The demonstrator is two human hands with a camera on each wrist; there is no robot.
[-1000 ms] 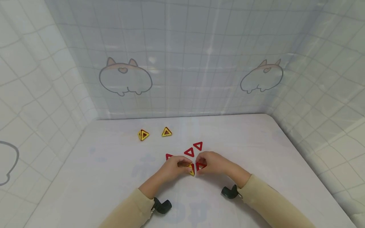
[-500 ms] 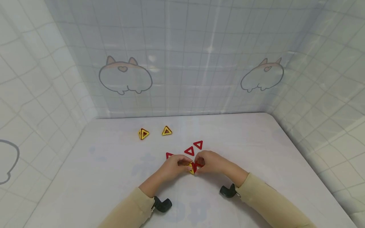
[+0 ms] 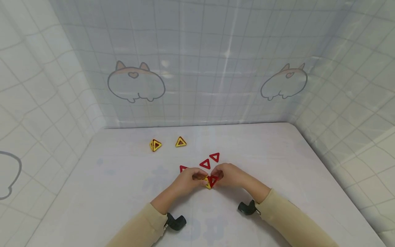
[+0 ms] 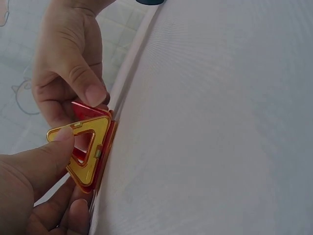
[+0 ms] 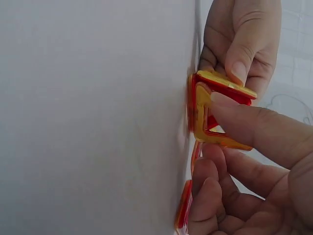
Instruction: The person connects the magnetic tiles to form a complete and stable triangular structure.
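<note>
Between both hands, low over the white table, stands a small build of triangular magnetic tiles. My left hand (image 3: 189,180) pinches its yellow tile (image 4: 100,129), thumb flat on the outer face. From the other side my right hand (image 3: 230,175) holds a red triangular tile (image 3: 211,181) that meets the left piece along an edge. In the right wrist view, my right thumb presses a yellow-framed face (image 5: 201,125) of the build, while the left hand's thumb lies at the upper edge. The fingers partly hide the joined tiles.
Loose red triangular tiles lie flat just beyond the hands: one right of centre (image 3: 209,164), another farther back (image 3: 218,157), and one partly behind the left hand (image 3: 182,167). Toward the back left stand yellow-and-red tile pyramids (image 3: 156,145) (image 3: 180,142). White gridded walls (image 3: 197,103) enclose the table.
My right hand has shifted slightly left, bringing its red tile against the piece in the left hand; the gap between them has closed. The left hand has stayed in place.
</note>
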